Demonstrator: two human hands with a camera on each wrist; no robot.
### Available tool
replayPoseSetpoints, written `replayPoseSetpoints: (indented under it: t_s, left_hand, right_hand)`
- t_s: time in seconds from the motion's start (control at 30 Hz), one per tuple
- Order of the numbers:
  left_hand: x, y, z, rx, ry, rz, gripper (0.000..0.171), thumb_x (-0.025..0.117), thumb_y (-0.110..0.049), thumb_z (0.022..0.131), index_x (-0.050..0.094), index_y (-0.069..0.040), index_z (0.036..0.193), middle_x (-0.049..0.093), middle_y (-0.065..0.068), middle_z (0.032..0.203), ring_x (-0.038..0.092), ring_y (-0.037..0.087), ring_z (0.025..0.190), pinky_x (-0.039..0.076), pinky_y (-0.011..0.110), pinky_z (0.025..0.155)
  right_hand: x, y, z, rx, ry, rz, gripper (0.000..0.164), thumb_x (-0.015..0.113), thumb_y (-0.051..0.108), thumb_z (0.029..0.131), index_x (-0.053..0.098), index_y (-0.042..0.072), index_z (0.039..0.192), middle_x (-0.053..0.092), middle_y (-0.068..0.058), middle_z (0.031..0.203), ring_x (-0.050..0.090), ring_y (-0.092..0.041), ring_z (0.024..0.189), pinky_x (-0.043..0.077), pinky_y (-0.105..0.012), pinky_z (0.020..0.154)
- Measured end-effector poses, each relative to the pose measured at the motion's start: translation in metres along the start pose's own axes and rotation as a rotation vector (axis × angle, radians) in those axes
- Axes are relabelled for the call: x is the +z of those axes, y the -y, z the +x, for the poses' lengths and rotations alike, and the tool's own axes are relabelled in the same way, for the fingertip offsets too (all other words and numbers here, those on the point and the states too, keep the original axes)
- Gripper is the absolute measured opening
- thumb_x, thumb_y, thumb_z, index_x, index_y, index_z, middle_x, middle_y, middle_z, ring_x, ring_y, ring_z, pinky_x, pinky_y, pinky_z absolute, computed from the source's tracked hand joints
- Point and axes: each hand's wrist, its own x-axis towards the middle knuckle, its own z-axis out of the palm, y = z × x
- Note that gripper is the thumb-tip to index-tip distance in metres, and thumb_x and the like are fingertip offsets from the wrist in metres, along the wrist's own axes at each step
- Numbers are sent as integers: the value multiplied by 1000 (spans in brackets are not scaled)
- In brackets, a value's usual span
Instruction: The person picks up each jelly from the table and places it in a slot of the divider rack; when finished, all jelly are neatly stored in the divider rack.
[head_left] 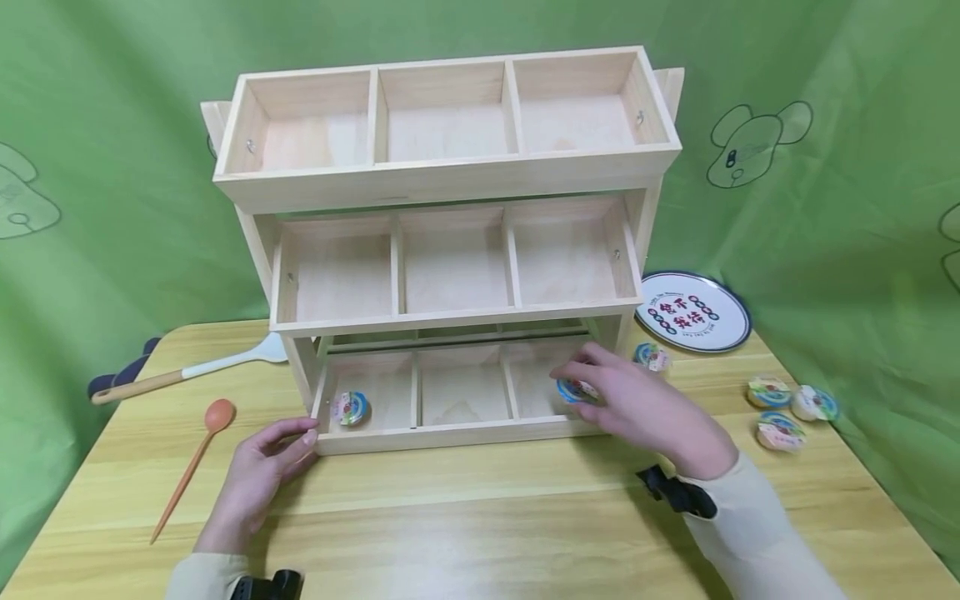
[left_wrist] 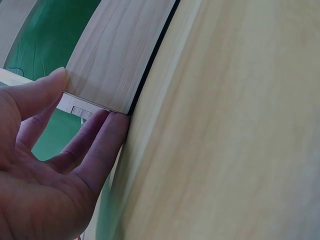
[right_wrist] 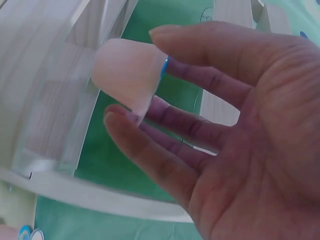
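Observation:
A three-tier wooden rack (head_left: 442, 185) stands on the table, each tier split into three compartments. My left hand (head_left: 262, 475) grips the front left corner of its bottom tray (head_left: 450, 437); in the left wrist view the thumb is at the front board's (left_wrist: 122, 50) upper edge and fingertips are at its lower edge. My right hand (head_left: 645, 408) holds a jelly cup (right_wrist: 127, 72) by its rim over the bottom tray's right compartment. The cup's pale pink body shows in the right wrist view. Another jelly cup (head_left: 350, 408) lies in the bottom left compartment.
Right of the rack, one jelly cup (head_left: 651, 357) lies near a white plate (head_left: 693, 311) with a blue rim. A group of jelly cups (head_left: 780, 432) sits near the table's right edge. On the left lie an orange spoon (head_left: 197, 462) and a wooden-handled white spatula (head_left: 217, 364).

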Motion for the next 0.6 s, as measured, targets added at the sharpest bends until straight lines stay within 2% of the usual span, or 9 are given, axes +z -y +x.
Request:
replayPoseSetpoints:
  t_s: [0.13, 0.4, 0.6]
  left_hand:
    - [-1, 0, 0, -1, 1, 7, 33, 66, -2, 93, 58, 11, 123, 53, 15, 122, 64, 15, 100, 54, 31, 95]
    - [0, -2, 0, -4, 9, 12, 34, 65, -2, 94, 58, 11, 124, 49, 20, 127, 64, 14, 100, 53, 31, 96]
    - [0, -1, 0, 0, 5, 5, 33, 66, -3, 93, 59, 11, 122, 52, 15, 123, 64, 14, 100, 54, 32, 95]
  right_hand:
    - [3, 3, 4, -2, 0, -6, 40, 77, 10, 84, 67, 12, 123, 57, -3, 114, 59, -16, 87, 56, -28, 69]
    - [10, 10, 13, -20, 19, -6, 40, 76, 9, 85, 67, 11, 123, 56, -4, 115, 60, -20, 92, 57, -32, 76]
    - [14, 18, 22, -66, 9, -13, 39, 78, 12, 85, 68, 11, 123, 57, -4, 116, 61, -19, 88, 57, -29, 71]
